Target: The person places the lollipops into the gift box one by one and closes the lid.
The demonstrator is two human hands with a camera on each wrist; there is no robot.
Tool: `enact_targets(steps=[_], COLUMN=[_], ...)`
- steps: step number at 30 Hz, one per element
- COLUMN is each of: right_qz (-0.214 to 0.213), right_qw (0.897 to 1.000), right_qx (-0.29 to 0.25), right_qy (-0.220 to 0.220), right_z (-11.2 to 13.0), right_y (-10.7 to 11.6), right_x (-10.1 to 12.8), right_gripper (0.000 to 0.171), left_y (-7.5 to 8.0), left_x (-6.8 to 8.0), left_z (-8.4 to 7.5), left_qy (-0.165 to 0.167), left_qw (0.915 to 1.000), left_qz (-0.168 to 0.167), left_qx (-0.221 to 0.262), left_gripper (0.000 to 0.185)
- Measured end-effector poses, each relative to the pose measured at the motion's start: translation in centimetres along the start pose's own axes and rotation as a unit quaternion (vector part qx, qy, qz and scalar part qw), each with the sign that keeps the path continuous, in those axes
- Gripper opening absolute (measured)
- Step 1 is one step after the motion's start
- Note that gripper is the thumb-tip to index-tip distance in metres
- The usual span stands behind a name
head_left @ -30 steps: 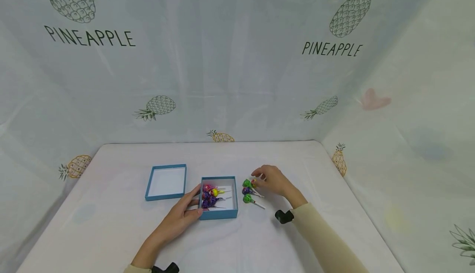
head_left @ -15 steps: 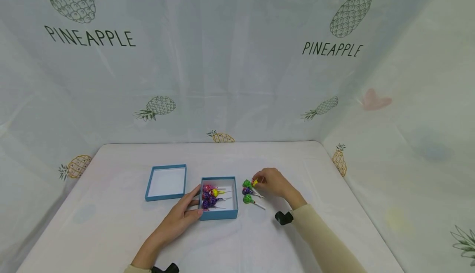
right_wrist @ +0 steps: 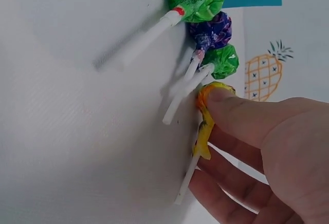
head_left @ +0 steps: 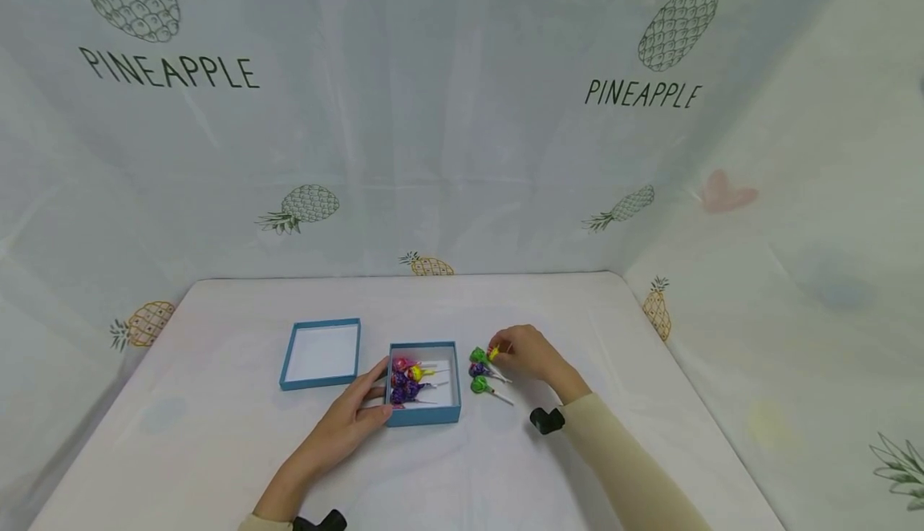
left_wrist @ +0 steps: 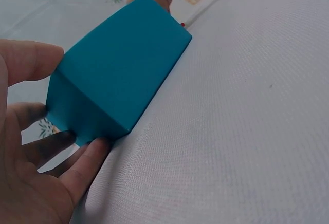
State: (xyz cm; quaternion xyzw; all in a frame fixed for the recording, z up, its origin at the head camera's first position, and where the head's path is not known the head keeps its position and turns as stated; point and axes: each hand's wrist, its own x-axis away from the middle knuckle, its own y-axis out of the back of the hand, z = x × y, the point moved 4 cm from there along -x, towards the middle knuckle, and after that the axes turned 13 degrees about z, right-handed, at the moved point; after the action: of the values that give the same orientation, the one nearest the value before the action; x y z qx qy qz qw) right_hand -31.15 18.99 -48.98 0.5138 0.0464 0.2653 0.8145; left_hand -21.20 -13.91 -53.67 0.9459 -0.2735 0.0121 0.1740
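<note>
Several wrapped lollipops already lie in the open blue box (head_left: 424,383), which the left hand (head_left: 351,419) steadies with straight fingers. The right hand (head_left: 529,352) pinches the yellow lollipop (right_wrist: 208,112) on the counter (head_left: 216,443); three more lollipops (head_left: 478,370) wait just beside it.

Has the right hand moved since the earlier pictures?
Yes. The right hand drew slightly back toward the person, fingers closing on the yellow lollipop, judged against the green lollipop.
</note>
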Motion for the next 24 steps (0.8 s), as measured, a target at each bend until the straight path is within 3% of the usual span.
enact_targets(steps=[6,12,18,24], right_qz=[-0.04,-0.077,-0.054,-0.02], right_qw=[0.998,0.995,0.993,0.991], right_qx=[0.033,0.04,0.018,0.0], right_qy=[0.017,0.057,0.102,0.13], right_z=[0.9,4.6,9.1,11.9], right_y=[0.7,2.6,3.3,2.4], right_x=[0.0,0.5,1.1,1.1], right_gripper=[0.011,0.01,0.013,0.016], left_y=[0.0,0.1,0.2,0.1], left_x=[0.0,0.1,0.1,0.1], left_z=[0.1,0.0,0.0,0.0], left_qy=[-0.007,-0.005,-0.008,-0.005], left_qw=[1.0,1.0,0.9999,0.9999], left_qz=[0.001,0.001,0.003,0.004], left_qx=[0.0,0.004,0.009,0.011], left_gripper=[0.075,0.076,0.077,0.077])
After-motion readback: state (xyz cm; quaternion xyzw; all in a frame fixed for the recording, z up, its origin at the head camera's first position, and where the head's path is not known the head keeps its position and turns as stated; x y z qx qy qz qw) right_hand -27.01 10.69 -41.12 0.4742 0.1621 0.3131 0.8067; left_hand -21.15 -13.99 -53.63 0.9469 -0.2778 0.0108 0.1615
